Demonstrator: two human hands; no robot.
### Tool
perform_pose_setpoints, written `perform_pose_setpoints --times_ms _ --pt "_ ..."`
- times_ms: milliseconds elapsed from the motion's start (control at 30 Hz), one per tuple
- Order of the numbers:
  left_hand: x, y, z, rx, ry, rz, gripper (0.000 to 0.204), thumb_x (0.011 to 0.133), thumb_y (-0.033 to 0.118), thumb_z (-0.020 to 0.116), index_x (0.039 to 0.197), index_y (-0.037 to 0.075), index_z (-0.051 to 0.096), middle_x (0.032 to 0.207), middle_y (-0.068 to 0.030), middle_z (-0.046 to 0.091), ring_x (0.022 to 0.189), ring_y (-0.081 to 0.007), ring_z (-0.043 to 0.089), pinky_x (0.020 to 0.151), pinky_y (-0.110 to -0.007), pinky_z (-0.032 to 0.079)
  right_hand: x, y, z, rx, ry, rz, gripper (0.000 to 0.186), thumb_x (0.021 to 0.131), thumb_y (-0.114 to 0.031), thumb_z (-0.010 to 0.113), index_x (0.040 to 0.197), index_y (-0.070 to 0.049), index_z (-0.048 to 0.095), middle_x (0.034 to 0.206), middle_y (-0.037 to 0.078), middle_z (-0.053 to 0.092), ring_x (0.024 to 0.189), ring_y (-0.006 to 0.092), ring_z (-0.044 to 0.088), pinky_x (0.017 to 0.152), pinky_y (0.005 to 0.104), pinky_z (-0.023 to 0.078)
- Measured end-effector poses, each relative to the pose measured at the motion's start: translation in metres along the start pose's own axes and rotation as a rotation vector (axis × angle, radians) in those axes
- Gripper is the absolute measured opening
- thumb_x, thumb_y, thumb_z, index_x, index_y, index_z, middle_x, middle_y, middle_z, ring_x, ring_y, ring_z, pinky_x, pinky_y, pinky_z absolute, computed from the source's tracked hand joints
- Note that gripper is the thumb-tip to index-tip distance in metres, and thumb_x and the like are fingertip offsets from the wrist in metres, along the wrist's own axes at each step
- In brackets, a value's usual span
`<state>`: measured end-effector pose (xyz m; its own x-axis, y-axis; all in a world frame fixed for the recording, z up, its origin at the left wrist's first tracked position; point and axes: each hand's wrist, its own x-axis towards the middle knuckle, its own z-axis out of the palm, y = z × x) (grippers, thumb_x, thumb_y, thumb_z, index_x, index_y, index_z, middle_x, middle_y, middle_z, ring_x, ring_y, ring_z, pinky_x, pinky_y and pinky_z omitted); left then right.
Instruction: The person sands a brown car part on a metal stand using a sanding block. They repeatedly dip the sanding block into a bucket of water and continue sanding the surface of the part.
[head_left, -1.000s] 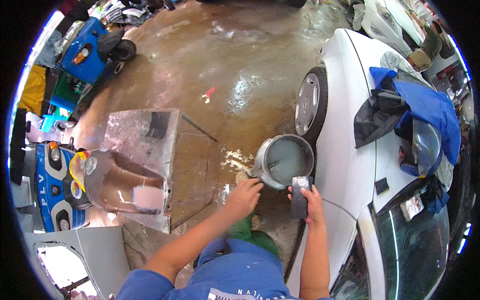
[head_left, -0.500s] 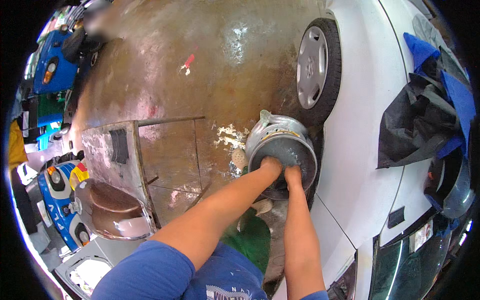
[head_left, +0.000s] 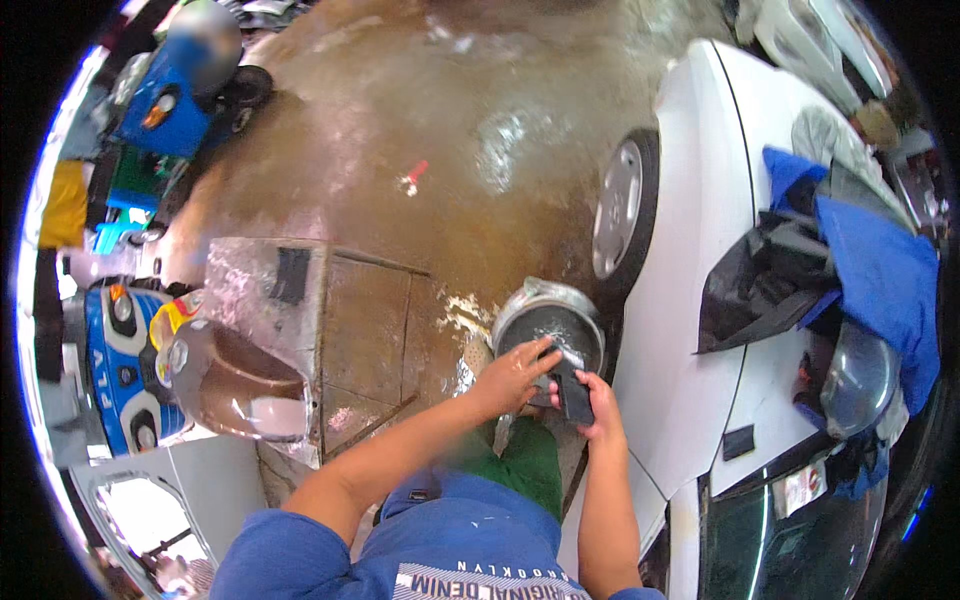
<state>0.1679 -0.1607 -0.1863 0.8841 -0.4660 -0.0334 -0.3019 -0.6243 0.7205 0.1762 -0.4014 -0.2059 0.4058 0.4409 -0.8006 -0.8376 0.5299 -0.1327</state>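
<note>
A round grey bucket (head_left: 548, 293) with liquid in it stands on the wet floor beside the white car's front wheel. My right hand (head_left: 592, 405) grips a dark rectangular block (head_left: 574, 398) over the bucket's near side. My left hand (head_left: 515, 372), wet, has its fingers outstretched and apart at the block's upper end; whether they touch it is hard to tell. My sandalled foot shows partly beside the bucket.
The white car (head_left: 680, 220) fills the right, black and blue sheets (head_left: 880, 280) draped on it. At left, a worn stand (head_left: 240, 265) bears a brown curved part (head_left: 230, 375), near blue vehicles (head_left: 125, 365). A grey panel (head_left: 210, 490) lies lower left.
Both hands went down into the bucket half a second ago and are now lifted above its near side, the block showing again in my right hand.
</note>
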Motion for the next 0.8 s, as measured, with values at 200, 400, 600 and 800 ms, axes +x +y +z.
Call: perform_pose_setpoints --times_ms 200,400,600,800 --pt "-0.026 0.043 -0.034 -0.166 0.227 -0.105 0.043 0.101 0.004 0.062 0.144 0.008 0.065 0.151 -0.0157 0.063 0.146 -0.0377 0.053 0.118 -0.043 0.048 -0.057 -0.033 0.048 -0.358 -0.144 -0.010 0.049 0.114 -0.045 0.047 0.129 0.000 0.063 0.107 0.019 0.075 0.079 0.0301 0.076 0.064 0.0448 0.066" --pt "-0.052 0.081 -0.089 -0.997 0.498 -0.693 0.042 0.110 0.014 0.052 0.150 0.001 0.057 0.128 -0.0105 0.071 0.113 -0.0203 0.070 0.102 -0.039 0.057 -0.077 -0.041 0.083 -0.725 -0.164 -0.451 0.050 0.111 -0.036 0.043 0.146 -0.005 0.059 0.120 0.015 0.072 0.097 0.0248 0.074 0.081 0.0411 0.063" --pt "-0.101 0.100 -0.078 -1.371 0.692 -0.600 0.039 0.110 0.013 0.053 0.147 0.002 0.056 0.127 -0.0071 0.069 0.113 -0.0173 0.068 0.100 -0.037 0.059 -0.111 0.022 0.156 -1.656 -0.257 -1.208 0.069 0.091 -0.016 0.073 0.153 0.004 0.050 0.139 0.023 0.060 0.131 0.0365 0.057 0.115 0.0463 0.043" --pt "-0.135 0.122 -0.058 -1.337 0.696 -0.642 0.033 0.111 0.014 0.054 0.141 0.003 0.058 0.132 -0.0070 0.067 0.114 -0.0168 0.066 0.102 -0.039 0.059 -0.122 0.064 0.176 -1.816 -0.404 -1.365 0.077 0.083 -0.016 0.082 0.151 0.004 0.050 0.142 0.026 0.057 0.132 0.0454 0.053 0.114 0.0539 0.042"
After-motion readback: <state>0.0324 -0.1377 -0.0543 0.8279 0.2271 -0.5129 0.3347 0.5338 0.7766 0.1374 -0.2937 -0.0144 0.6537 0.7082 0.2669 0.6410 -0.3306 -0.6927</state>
